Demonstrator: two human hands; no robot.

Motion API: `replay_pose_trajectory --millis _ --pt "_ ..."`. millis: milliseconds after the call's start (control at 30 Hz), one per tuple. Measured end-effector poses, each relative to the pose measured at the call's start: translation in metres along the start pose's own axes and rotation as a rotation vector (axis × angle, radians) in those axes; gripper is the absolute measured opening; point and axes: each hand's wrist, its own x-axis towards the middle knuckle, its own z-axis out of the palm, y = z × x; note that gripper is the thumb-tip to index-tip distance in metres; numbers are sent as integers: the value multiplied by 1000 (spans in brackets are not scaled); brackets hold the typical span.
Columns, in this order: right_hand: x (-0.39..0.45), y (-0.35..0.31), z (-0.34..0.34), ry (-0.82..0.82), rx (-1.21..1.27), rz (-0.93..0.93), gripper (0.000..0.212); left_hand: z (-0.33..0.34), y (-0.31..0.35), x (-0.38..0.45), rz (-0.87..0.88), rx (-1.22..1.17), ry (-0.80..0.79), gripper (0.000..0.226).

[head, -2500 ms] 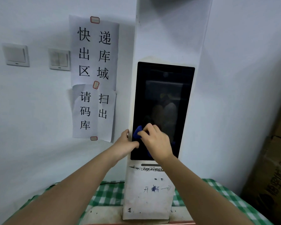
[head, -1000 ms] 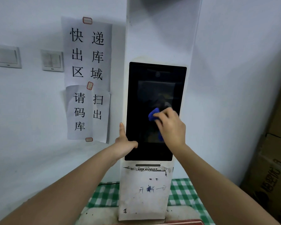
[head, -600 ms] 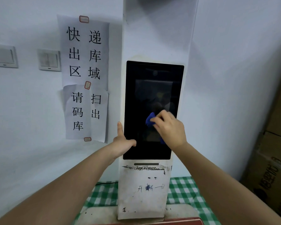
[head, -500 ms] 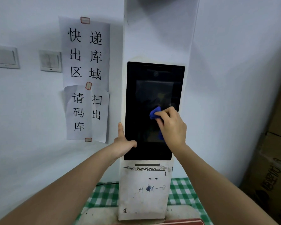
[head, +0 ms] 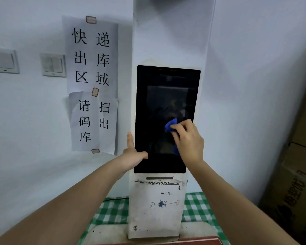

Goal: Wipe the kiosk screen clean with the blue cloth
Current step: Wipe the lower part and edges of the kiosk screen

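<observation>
A tall white kiosk (head: 156,206) stands against the wall, with a dark upright screen (head: 157,96) set in its front. My right hand (head: 188,140) grips a bunched blue cloth (head: 170,125) and presses it against the right middle of the screen. Most of the cloth is hidden under my fingers and palm. My left hand (head: 133,152) clasps the kiosk's left edge low down, thumb lying on the screen's lower left and forefinger pointing up along the side.
Paper notices (head: 93,82) with black characters are taped to the wall left of the kiosk, beside two light switches (head: 53,65). A green checked cloth (head: 111,211) covers the surface under the kiosk. Cardboard boxes (head: 293,183) stand at the right.
My right hand with the cloth has moved from the screen's lower left up to its right middle, rubbing back and forth a little there. My left hand keeps its hold on the kiosk's edge.
</observation>
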Motion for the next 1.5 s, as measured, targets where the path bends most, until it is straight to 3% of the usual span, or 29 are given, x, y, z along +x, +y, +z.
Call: replay_pose_trajectory --millis 200,267,333,400,500,633,800,933,1100,1267,1367,1500 --pt "-7 21 2 -150 -132 -333 39 0 0 -1 9 -9 8 96" --pt "5 21 -6 -122 -102 -251 30 1 0 -1 5 -19 7 96" --pt "13 17 -12 -31 -21 -56 17 2 -1 -1 1 -21 12 96" --pt "9 12 -12 11 19 51 16 3 0 -1 -4 -19 20 96" --pt "-12 13 -7 -80 62 65 14 6 2 -1 -4 -24 35 95" --pt "-12 29 -8 -119 -76 -201 18 10 3 0 15 -40 70 95" --pt "10 33 -19 -28 25 29 15 21 4 6 12 -85 126 103" --pt "-13 33 -9 -80 46 52 18 25 3 10 27 -100 147 105" --pt "-17 48 -10 -141 -47 -188 15 27 0 12 34 -93 155 106" --pt "14 46 -21 -61 51 109 14 27 -1 13 45 -97 150 106" --pt "-3 44 -16 -52 63 136 18 26 -2 12 49 -95 127 105" --pt "-30 50 -16 -196 111 145 13 23 -4 12 53 -90 109 104"
